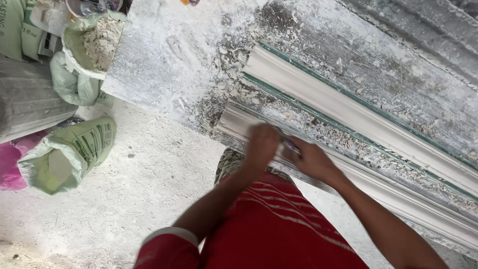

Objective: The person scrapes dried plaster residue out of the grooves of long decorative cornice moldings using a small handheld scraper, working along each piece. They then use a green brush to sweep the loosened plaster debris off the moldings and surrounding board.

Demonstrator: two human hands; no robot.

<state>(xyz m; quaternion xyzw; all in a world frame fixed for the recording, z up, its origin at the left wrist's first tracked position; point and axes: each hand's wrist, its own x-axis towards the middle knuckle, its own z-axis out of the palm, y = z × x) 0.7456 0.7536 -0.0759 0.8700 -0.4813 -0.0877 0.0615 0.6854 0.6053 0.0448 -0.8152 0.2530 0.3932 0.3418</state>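
Plaster moulding (348, 164), the nearer of two long white profiled strips, lies along the front edge of the dusty counter (169, 60), running from its blunt end by my hands off toward the right. Judging by the crumbs and chips of plaster heaped in the channel between it and the second moulding (348, 107), a good deal of scraping looks done, yet rough flecks cling along the edges, so I reckon the cleaning is only part-way through. Its curved face looks smooth and pale, with a thin green line showing at the back edge of each strip. Over on the floor sit pale green sacks (69, 152), one full of broken plaster bits. My left hand (261, 144) presses down on the strip's end, fingers curled, motion-blurred, holding nothing I can make out. My right hand (311, 162) is closed around a small slender tool (290, 146).
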